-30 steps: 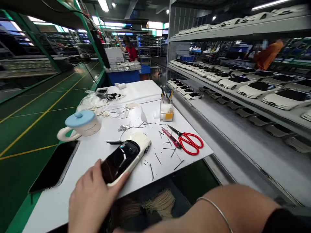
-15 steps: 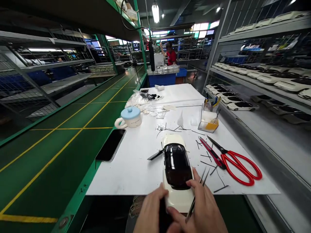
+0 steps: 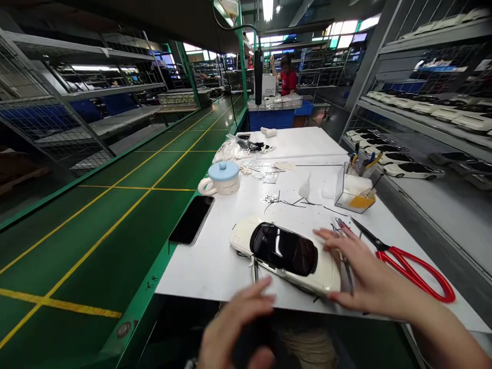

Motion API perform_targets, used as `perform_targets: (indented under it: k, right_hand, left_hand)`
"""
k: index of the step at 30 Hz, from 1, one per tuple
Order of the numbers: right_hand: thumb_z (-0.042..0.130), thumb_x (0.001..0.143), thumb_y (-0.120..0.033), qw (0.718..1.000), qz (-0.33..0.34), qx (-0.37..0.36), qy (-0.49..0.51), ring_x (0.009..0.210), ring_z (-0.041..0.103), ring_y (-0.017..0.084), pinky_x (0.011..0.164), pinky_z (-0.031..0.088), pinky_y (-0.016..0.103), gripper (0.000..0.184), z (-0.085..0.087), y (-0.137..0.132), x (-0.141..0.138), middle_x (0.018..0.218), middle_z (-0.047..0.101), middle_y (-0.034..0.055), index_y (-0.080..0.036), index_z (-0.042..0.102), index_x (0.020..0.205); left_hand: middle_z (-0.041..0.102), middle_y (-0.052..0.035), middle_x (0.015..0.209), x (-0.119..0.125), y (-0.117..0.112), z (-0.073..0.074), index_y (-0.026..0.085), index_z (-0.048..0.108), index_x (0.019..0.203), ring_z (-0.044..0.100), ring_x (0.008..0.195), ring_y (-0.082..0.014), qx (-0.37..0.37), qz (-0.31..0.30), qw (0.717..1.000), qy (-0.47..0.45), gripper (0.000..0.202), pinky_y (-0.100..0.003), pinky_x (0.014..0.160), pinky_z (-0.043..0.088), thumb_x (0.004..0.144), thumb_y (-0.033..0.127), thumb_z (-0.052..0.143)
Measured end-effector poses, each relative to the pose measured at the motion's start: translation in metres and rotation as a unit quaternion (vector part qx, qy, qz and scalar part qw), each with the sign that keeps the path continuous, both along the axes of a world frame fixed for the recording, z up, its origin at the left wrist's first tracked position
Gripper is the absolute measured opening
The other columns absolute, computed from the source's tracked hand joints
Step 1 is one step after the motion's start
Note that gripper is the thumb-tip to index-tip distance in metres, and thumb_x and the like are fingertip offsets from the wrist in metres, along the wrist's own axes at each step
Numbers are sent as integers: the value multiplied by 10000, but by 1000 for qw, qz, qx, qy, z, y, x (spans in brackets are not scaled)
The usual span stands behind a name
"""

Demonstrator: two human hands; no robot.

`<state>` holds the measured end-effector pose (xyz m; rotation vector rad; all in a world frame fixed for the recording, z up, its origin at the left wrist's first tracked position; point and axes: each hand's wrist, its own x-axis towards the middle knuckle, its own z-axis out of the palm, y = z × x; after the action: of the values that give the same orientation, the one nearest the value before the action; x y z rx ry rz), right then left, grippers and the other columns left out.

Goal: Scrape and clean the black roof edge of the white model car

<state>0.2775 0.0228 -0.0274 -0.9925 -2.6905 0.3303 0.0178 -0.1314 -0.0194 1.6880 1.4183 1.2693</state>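
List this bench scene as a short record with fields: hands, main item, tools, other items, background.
right hand: flat on the rear of the car, thin tool under the fingers
left hand: blurred, at the table edge, off the car
car: white model, dark roof, lying across the table
scissors: red handles, right of the car
phone: face up, left edge
mug: blue lid
background: person in red; shelves of cars
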Motion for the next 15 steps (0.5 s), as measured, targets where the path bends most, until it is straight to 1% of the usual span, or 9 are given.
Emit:
perform_targets:
  k: [2,3,4,6,8,10,11,13,15]
  right_hand:
    - [686,713,-462,996,-60,55,38,1272,471,311,1116,231,639,487,1,6,11,1411,453,105,-237,431,1062]
    - [685,728,-453,991,-87,74,71,1264,479,310,1118,231,631,451,0,4,15,1401,466,107,-232,439,1034]
    - [681,749,-417,984,-105,82,120,1262,483,302,1121,241,612,400,-1,-2,17,1382,490,106,-229,443,1010]
    - [617,819,-321,956,-133,70,253,1245,502,267,1122,282,547,236,-3,-22,18,1295,574,91,-227,459,966]
    - [466,908,-323,904,-155,18,398,1131,584,235,1070,365,479,105,-7,-48,14,1109,678,66,-233,491,955]
    - [270,955,-417,858,-164,-52,484,849,659,205,919,476,415,325,-11,-69,9,811,703,31,-243,544,975]
    - [206,953,-458,848,-167,-82,497,710,643,185,803,516,373,427,-14,-76,8,700,664,17,-248,578,975]
    - [205,939,-502,858,-166,-119,471,574,588,154,593,516,298,503,-22,-83,7,644,606,19,-250,640,935]
    - [305,924,-496,879,-174,-135,424,609,607,161,499,494,259,454,-31,-84,6,718,625,48,-233,674,892]
  left_hand:
    - [571,-58,1318,-23,16,0,289,580,1129,548,1212,-246,24,86,995,39,242,-401,1001,495,908,353,503]
    - [538,-67,1348,-34,26,-2,282,561,1149,527,1231,-249,21,115,992,52,253,-403,986,503,905,330,510]
    - [495,-77,1385,-44,37,-4,277,529,1189,514,1242,-257,13,124,990,70,301,-413,983,503,893,331,533]
    - [396,-91,1459,-61,61,-11,281,402,1322,446,1302,-275,-21,102,984,142,511,-465,1048,444,854,369,588]
    - [289,-102,1520,-73,84,-19,276,271,1412,317,1385,-302,-61,37,971,228,755,-519,1127,328,785,426,663]
    - [227,-116,1545,-80,104,-26,259,193,1450,227,1421,-321,-82,-24,955,283,925,-542,1156,254,717,471,717]
    - [226,-124,1545,-81,112,-29,249,178,1457,217,1423,-327,-84,-43,951,293,969,-543,1159,244,697,487,729]
    - [271,-136,1523,-81,123,-32,232,201,1452,269,1401,-332,-79,-64,951,293,989,-524,1152,270,671,506,743]
    - [366,-133,1459,-77,127,-30,224,288,1412,366,1342,-326,-60,-62,954,287,926,-499,1121,332,658,494,752]
